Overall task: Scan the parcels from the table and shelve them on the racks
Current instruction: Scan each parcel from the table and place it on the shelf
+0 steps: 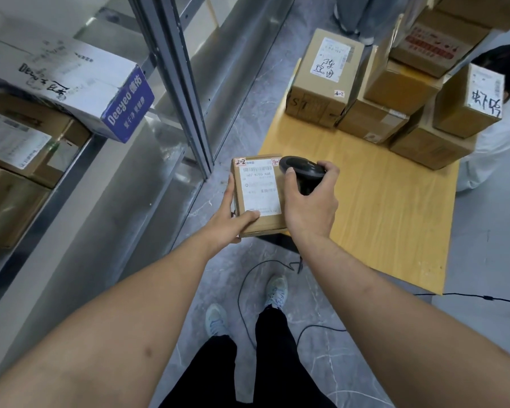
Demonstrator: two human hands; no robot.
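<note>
Head view: the left hand grips one small labelled parcel at the counter's near-left corner; the right hand clasps one black scanner over it. Seven cardboard boxes crowd the counter's far end.

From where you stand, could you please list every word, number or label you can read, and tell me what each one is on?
"2-2": red-edged sticker on the held parcel, top left corner.
"507-N705 A68", roughly: shipping label on that parcel; its finer print is blurred.
"Deeyeo": blue end of the white box on the rack.
"ST": side of the tall carton on the table.
Handwritten characters on the cartons' labels and all other print: too blurred to read.
</note>
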